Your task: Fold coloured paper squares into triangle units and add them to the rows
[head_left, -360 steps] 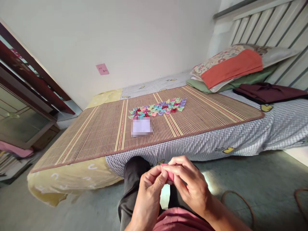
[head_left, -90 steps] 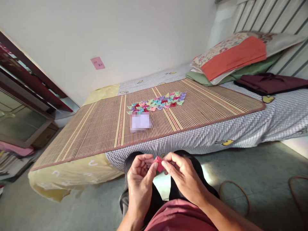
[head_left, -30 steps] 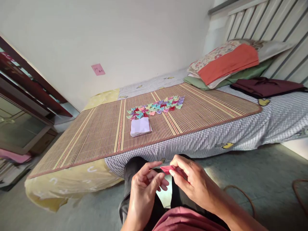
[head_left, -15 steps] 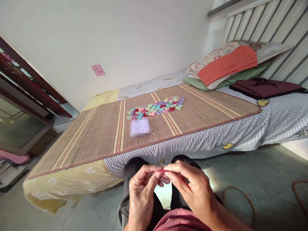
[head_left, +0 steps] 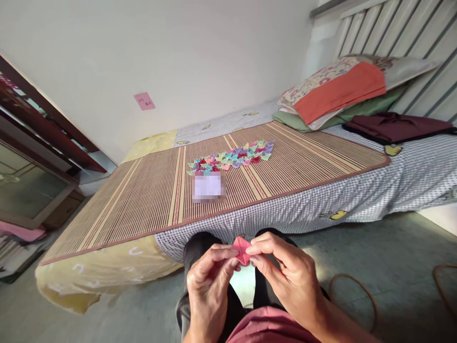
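A small folded piece of pink paper (head_left: 243, 249) is held above my lap, its diamond-shaped face turned up with crease lines showing. My left hand (head_left: 211, 276) pinches its left corner between thumb and fingers. On the opposite corner, my right hand (head_left: 285, 267) has its thumb and index finger closed. Beyond my knees, several small folded paper pieces (head_left: 235, 157) in pink, red, green, blue and purple lie in rows on the striped mat (head_left: 143, 200).
A blurred pale rectangle (head_left: 209, 186) lies in front of the paper rows. Pillows (head_left: 339, 93) and a dark maroon folded cloth (head_left: 396, 127) rest at the bed's right end. A brown cord (head_left: 357, 281) loops on the floor at right. A pink note (head_left: 144, 101) is on the wall.
The pink paper, seen as a narrow, flat strip before, now shows a broad diamond face. My hands have drawn slightly apart while both keep their pinch.
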Available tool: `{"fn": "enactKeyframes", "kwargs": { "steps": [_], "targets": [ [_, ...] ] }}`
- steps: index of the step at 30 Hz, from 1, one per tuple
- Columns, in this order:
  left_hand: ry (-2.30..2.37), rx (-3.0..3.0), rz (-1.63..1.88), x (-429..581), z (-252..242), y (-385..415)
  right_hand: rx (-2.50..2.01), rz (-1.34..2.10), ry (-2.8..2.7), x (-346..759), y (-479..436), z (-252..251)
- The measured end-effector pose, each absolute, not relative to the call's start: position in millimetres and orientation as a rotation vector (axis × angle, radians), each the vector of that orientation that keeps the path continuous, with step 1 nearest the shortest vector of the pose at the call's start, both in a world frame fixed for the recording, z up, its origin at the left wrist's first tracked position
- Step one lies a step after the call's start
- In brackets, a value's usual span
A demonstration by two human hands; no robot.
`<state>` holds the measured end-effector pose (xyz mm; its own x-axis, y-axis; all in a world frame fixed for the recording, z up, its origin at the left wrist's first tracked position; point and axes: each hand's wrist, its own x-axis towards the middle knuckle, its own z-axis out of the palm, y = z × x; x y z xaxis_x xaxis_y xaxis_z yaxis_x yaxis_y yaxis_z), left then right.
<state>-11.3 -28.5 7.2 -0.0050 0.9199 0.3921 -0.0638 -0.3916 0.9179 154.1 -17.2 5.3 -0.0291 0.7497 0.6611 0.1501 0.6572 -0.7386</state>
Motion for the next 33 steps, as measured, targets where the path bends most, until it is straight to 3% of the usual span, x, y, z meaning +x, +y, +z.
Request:
{"fn": "enactKeyframes", "kwargs": {
  "steps": [9,33],
  "targets": [
    [0.885,1.315,1.467,-7,12,-28,-0.767,0.593,-1.530,154,-20,5],
    [0.909,1.104,1.495,-3,13,-28,-0.775,1.126,-1.199,144,-20,10]
  ]
}}
